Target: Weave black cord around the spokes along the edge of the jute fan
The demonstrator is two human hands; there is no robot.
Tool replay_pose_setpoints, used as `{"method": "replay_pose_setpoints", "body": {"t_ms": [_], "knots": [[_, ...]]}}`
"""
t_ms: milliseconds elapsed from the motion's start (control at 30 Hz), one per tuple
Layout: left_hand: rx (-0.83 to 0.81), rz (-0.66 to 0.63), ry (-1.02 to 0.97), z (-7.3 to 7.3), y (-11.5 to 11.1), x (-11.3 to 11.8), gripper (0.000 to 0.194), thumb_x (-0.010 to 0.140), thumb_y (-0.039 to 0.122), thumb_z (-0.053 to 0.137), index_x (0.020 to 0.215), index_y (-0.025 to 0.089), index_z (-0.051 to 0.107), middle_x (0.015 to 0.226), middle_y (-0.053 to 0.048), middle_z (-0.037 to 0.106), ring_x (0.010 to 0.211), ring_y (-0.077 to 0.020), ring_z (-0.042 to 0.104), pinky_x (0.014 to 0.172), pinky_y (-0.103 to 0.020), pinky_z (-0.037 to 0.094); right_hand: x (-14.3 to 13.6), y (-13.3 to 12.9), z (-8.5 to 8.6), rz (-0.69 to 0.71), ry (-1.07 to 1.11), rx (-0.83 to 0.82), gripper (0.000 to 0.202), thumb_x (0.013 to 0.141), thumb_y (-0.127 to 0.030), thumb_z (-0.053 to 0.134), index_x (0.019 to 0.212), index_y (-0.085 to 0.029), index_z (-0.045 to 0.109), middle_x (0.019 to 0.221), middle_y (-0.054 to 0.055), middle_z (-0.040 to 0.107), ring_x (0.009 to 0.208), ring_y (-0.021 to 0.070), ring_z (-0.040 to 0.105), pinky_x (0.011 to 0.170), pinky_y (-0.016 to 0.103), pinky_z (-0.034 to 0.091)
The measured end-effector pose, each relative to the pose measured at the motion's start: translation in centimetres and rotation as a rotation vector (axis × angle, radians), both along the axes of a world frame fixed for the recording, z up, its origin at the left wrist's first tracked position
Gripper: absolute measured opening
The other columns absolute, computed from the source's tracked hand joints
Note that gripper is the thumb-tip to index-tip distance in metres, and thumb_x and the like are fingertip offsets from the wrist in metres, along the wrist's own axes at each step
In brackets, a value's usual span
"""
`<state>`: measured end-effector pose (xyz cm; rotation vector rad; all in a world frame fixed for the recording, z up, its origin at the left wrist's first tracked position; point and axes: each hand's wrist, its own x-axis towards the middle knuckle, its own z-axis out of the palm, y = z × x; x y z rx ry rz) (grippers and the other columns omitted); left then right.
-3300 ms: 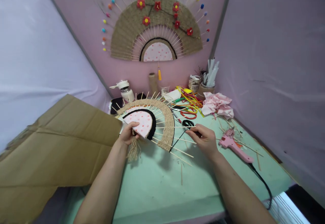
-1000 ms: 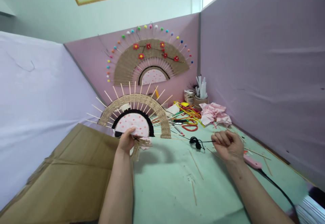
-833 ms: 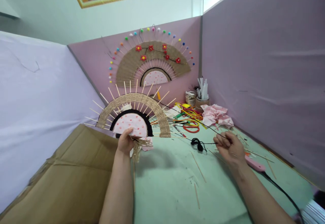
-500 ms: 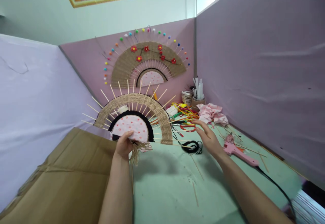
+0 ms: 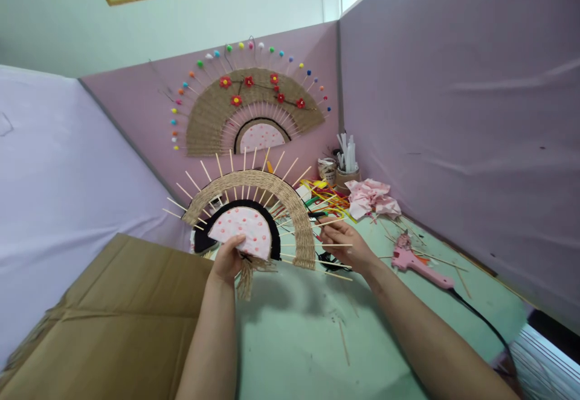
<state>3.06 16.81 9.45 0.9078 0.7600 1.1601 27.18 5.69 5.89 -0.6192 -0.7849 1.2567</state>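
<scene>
My left hand [image 5: 229, 258] grips the lower edge of a woven fan [image 5: 302, 222], thumb on its pink dotted half-circle [image 5: 242, 231]. A black band surrounds the half-circle, and thin wooden sticks radiate through the tan weave. Tan cord ends hang below my left hand. At the fan's right side, my right hand [image 5: 347, 244] has its fingers bent together among the stick tips, near a dark cord running along the fan's outer edge. What those fingers hold is too small to make out. A black cord coil [image 5: 333, 261] lies behind the sticks.
A finished fan with flowers [image 5: 254, 101] hangs on the back panel. Pink glue gun [image 5: 419, 264], crumpled pink cloth [image 5: 372, 198], colored strips and a holder of white sticks [image 5: 347, 176] are on the right. Cardboard [image 5: 131, 327] lies at left.
My right hand has moved left to the fan's right edge, its fingers closing. The held fan has shifted slightly right and tilted. The camera view has shifted a little.
</scene>
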Motion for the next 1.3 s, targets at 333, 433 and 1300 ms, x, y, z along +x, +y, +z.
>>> {"method": "replay_pose_setpoints", "body": {"t_ms": [333, 433, 1300], "knots": [[-0.020, 0.007, -0.012, 0.3, 0.1, -0.1, 0.025, 0.051, 0.014, 0.069, 0.076, 0.014, 0.066, 0.068, -0.002, 0.070, 0.055, -0.0143, 0.063, 0.053, -0.023, 0.052, 1.6, -0.6, 0.2, -0.056, -0.121, -0.018, 0.020, 0.070, -0.024, 0.063, 0.087, -0.018, 0.071, 0.055, -0.003, 0.044, 0.048, 0.0056, 0.034, 0.044, 0.020, 0.021], [-0.021, 0.002, 0.004, 0.4, 0.1, -0.2, 0.025, 0.051, 0.015, 0.069, 0.076, 0.013, 0.066, 0.069, -0.003, 0.070, 0.055, -0.0152, 0.063, 0.055, -0.024, 0.053, 1.8, -0.5, -0.1, -0.096, -0.129, -0.013, 0.019, 0.068, -0.023, 0.062, 0.084, -0.018, 0.071, 0.056, -0.002, 0.047, 0.051, 0.0071, 0.038, 0.045, 0.020, 0.025], [0.001, 0.094, -0.089, 1.5, 0.2, -0.5, 0.015, 0.057, 0.020, 0.069, 0.069, 0.017, 0.061, 0.054, 0.004, 0.062, 0.043, -0.0095, 0.056, 0.043, -0.019, 0.047, 2.7, -0.5, -1.5, -0.501, -0.362, 0.060, 0.021, 0.078, -0.039, 0.059, 0.076, -0.022, 0.071, 0.068, 0.003, 0.061, 0.061, 0.0141, 0.050, 0.060, 0.028, 0.042]]}}
